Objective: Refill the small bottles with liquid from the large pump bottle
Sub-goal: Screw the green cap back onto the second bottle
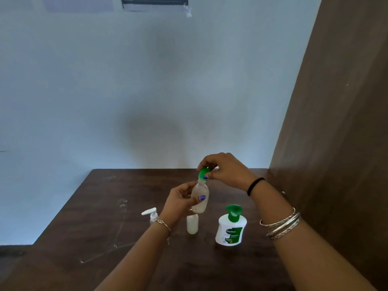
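Two bare forearms reached in from the near edge of the dark brown wooden table (94, 206), the nearest things to where she stood. Farthest left of the things on it, about midway between the near and far edges, stood a small clear bottle with a white pump top (151, 216), partly hidden behind her left wrist, which wore a thin chain bracelet (162, 224). Her left hand (180, 201) was curled around a small translucent plastic bottle (200, 198), thumb across its front, holding it upright and clear of the table. Just below and behind it a small white capless bottle (192, 224) stood on the table. Above, her right hand (226, 171) had its fingertips pinched closed on a green cap (204, 173), which sat tilted at the held bottle's neck; whether it was on the thread or loose I could not tell. To the right, toward the table's right edge, stood the large white pump bottle with a green pump head and green label (231, 227), upright and untouched. A black band (255, 185) circled her right wrist, with several silver bangles (281, 224) farther down the forearm. A brown wooden panel (336, 122) rose along the table's right side.
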